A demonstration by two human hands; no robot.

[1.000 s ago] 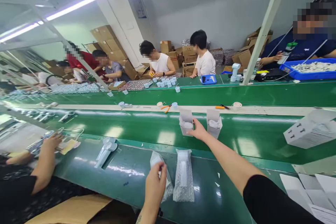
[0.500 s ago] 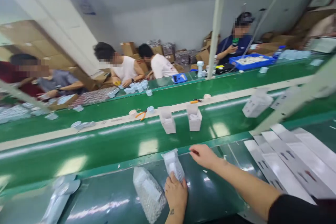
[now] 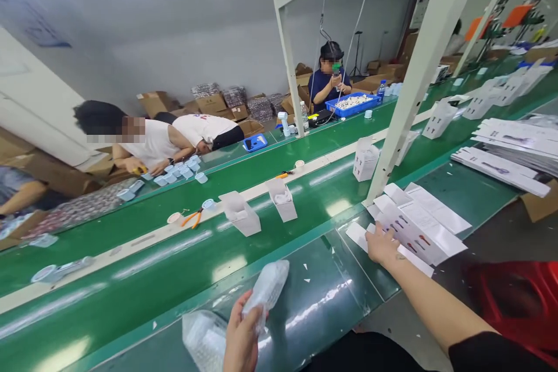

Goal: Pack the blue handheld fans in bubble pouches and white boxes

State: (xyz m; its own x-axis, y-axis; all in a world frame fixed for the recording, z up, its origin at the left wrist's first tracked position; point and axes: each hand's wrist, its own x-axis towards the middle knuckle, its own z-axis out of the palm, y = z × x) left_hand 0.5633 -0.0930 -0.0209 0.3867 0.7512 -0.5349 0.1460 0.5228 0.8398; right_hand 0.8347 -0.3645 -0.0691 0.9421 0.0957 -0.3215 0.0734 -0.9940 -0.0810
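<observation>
Low at the front, my left hand (image 3: 242, 325) is closed around a light-blue item in a bubble-wrap bag (image 3: 269, 285), lifted and tilted above the dark green worktop (image 3: 320, 296). Another bubble-wrapped item (image 3: 203, 331) lies to the left of that hand, partly hidden by it. Over on the right, my right hand (image 3: 382, 242) grips the left edge of a folded white carton (image 3: 414, 231) printed with small pictures. Its fingertips are partly hidden against the cardboard. More flat white cartons (image 3: 442, 209) lie beneath and behind that one.
Beyond the worktop runs a green conveyor (image 3: 174, 270) carrying open white boxes (image 3: 239, 213). A white metal post (image 3: 405, 104) rises near my right hand. Stacked flat cartons (image 3: 501, 157) and a red stool (image 3: 518, 296) are at right. Co-workers (image 3: 146, 139) sit across the line.
My view has swung right. My left hand has lifted the bubble-wrapped item it was resting on. My right hand has moved right from the conveyor edge and taken hold of a carton.
</observation>
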